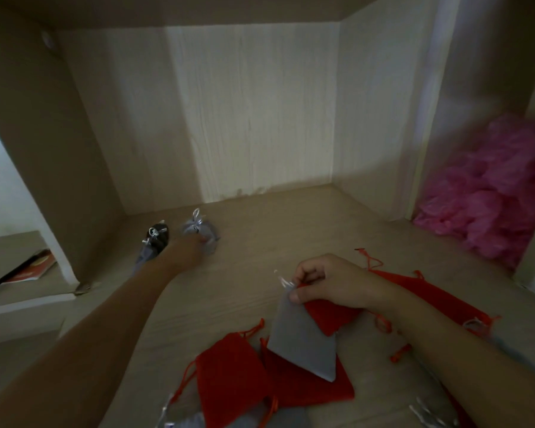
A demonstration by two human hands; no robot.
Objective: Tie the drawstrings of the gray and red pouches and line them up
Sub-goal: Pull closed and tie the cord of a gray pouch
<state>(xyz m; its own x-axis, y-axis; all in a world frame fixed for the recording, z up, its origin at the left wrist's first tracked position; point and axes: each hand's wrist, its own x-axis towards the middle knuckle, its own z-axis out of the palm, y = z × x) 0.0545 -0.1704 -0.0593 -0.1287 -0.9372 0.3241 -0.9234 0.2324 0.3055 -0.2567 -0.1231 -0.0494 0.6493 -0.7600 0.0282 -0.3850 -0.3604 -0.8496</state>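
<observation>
My left hand [189, 251] reaches far forward and rests against a tied gray pouch [198, 229] near the back left of the shelf; whether it grips the pouch I cannot tell. Another tied gray pouch [155, 242] lies just left of it. My right hand [325, 281] pinches the top of an untied gray pouch [303, 341], lifting it by its silver drawstring end, with a red pouch [328, 318] bunched under the same fingers. Several loose red pouches [235, 375] lie in a pile at the front, with another red pouch [420, 291] under my right forearm.
The work surface is a wooden shelf floor [260, 236] with a back wall and side panels. A heap of pink material [491, 193] fills the compartment to the right. A red booklet [28, 270] lies on a lower ledge at the left.
</observation>
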